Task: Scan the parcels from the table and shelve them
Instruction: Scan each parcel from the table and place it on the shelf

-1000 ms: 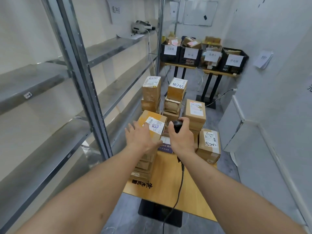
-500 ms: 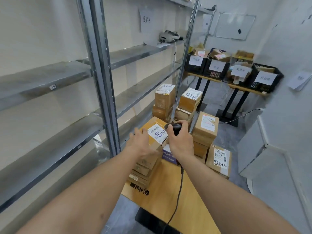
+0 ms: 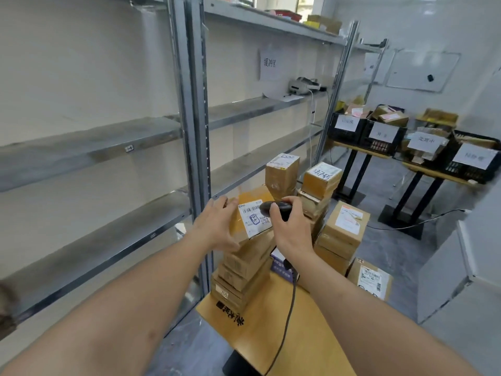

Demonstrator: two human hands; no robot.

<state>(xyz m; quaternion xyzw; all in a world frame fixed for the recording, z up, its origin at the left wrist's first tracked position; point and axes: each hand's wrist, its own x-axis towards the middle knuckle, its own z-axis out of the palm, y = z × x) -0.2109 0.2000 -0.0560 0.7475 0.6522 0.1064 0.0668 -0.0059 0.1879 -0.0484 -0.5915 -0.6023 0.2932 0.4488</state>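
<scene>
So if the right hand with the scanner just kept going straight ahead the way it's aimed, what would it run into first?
Most likely the labelled parcel the left hand grips: the barcode scanner in the right hand has its nose almost at the parcel's white label. Depth is hard to judge from a single view.

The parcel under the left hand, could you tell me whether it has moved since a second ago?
Yes. The parcel has lifted and tilted off its stack, label now facing the scanner.
</scene>
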